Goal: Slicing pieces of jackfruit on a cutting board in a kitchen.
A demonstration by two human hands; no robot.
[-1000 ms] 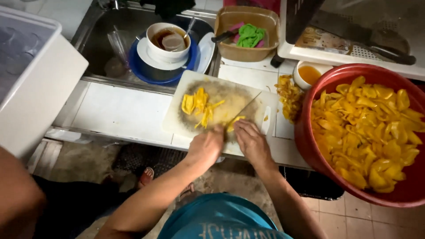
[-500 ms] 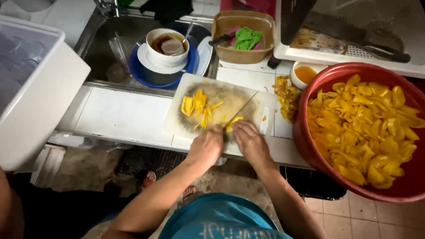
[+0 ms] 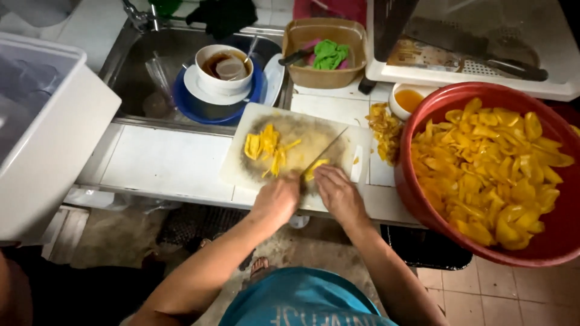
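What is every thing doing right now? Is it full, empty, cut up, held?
left hand: gripping the knife handle.
right hand: pressing on a yellow piece.
knife: held, blade resting on the board.
cutting board: stained, with cut yellow strips.
red bowl: nearly full of yellow pieces.
white cup: holds brown liquid, sits on plates.
sink: holds dirty dishes.
brown tub: holds green cloth.

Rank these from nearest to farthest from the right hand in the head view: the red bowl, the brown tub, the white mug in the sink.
From the right hand:
1. Red bowl, just to its right on the counter edge.
2. Brown tub, up behind the cutting board.
3. White mug, far upper left, stacked in the sink.
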